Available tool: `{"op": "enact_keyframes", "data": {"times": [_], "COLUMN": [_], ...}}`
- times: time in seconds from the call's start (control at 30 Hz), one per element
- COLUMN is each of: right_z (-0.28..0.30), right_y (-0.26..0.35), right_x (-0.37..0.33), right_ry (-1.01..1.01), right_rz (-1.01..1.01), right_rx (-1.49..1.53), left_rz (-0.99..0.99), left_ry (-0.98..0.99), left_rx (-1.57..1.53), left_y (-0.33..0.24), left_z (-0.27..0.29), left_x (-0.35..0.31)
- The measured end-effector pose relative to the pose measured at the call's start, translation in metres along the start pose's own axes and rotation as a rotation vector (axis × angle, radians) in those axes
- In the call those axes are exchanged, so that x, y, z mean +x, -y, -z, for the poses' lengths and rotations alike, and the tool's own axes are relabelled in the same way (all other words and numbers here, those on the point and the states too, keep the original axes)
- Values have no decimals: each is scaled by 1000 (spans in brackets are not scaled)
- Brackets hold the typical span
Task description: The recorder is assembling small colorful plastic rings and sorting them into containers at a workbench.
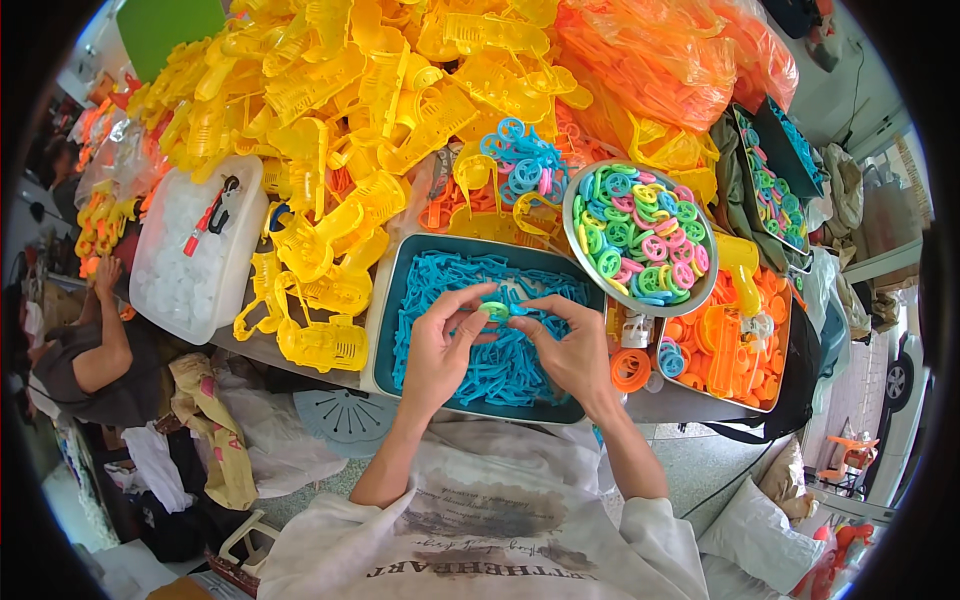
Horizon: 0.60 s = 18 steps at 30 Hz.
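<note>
At the frame's centre, the left hand (445, 335) pinches a small, round green plastic wheel (494, 311); the right hand (568, 345) pinches a small blue plastic piece (517, 310) just beside it. Light, steady fingertips should keep both aligned.

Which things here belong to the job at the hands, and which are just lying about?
Likely the job:
green ring, in the left hand
blue piece, in the right hand
tray of blue pieces
bowl of coloured rings

Seemingly just lying about:
yellow parts
orange bag
white tub
red-handled tool
</note>
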State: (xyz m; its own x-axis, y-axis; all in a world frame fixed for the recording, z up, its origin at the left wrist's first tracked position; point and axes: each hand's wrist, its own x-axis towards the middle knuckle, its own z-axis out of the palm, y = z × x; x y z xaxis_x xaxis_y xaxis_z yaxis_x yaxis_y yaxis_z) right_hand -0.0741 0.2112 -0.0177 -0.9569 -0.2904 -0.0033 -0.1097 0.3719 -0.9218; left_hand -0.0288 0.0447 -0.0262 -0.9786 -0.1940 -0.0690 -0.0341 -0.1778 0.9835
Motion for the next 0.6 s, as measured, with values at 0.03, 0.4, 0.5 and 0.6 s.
{"op": "enact_keyframes", "data": {"times": [0.03, 0.4, 0.5, 0.6], "right_z": [1, 11, 15, 26], "right_y": [1, 22, 46, 72], "right_x": [1, -5, 1, 34], "right_ry": [2, 24, -117, -184], "right_rz": [2, 39, 119, 163], "right_rx": [2, 75, 17, -14], "left_rz": [17, -73, -214, -350], "left_ry": [28, 67, 77, 61], "left_rx": [-53, 20, 116, 283], "left_y": [-1, -17, -46, -70], "left_z": [1, 13, 8, 4], "left_x": [-1, 3, 18, 63]}}
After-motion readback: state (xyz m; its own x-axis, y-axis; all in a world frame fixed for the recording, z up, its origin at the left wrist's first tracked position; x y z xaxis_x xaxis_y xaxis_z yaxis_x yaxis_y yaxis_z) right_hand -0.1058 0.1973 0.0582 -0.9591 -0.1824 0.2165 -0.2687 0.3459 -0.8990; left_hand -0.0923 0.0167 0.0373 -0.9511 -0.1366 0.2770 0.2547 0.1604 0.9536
